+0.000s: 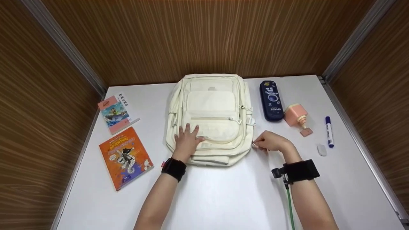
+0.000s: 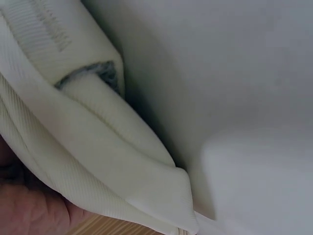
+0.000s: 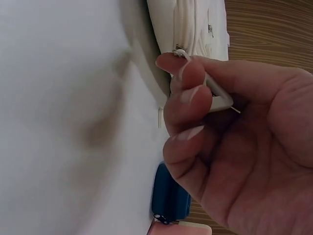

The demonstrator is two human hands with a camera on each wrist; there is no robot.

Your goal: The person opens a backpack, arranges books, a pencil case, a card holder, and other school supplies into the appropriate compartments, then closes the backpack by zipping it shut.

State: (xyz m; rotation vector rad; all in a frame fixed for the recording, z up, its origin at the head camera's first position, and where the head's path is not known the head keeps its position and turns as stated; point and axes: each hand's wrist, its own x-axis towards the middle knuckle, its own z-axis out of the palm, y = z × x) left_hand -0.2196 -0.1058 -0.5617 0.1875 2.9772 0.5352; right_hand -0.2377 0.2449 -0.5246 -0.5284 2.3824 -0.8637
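A cream backpack (image 1: pixel 209 118) lies flat on the white table (image 1: pixel 223 191), front pocket up. My left hand (image 1: pixel 188 140) presses flat on its lower front, fingers spread; the left wrist view shows only the backpack's fabric (image 2: pixel 98 147) and a bit of palm. My right hand (image 1: pixel 266 142) is at the backpack's lower right corner and pinches a white zipper pull (image 3: pixel 215 95) between thumb and curled fingers. The backpack's side (image 3: pixel 188 24) shows above that hand in the right wrist view.
Two books lie left of the backpack: an orange one (image 1: pixel 126 156) and a smaller pink-edged one (image 1: pixel 116 112). To the right are a navy pencil case (image 1: pixel 271 99), a pink item (image 1: pixel 295 115), a blue marker (image 1: pixel 329 131) and a white eraser (image 1: pixel 321 149). Wooden walls surround the table.
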